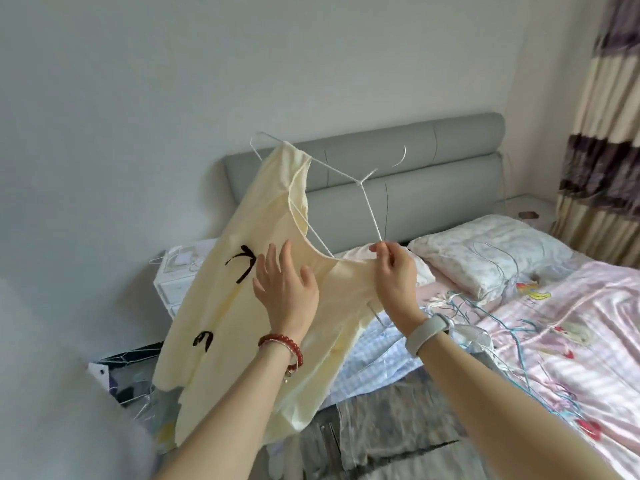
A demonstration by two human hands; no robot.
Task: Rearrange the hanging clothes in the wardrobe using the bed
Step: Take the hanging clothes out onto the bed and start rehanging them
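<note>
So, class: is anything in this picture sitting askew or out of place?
Yes. The white wire hanger is tipped sideways, only one arm inside the cream top; the right hand pinches the bare arm. Loose hangers lie tangled on the bed.

The top (221,306) is a pale creamy yellow with little black bows on it, and it's on a thin white wire hanger (367,195). Bed's got a grey padded headboard (415,174), a pink striped sheet (571,327) with cartoon prints, and a white pillow (491,258) with a faint floral pattern. Curtain (602,140) is cream and dark purple bands, plus there's a red bead bracelet (282,344) on one wrist and a light grey band (429,332) on the other.
</note>
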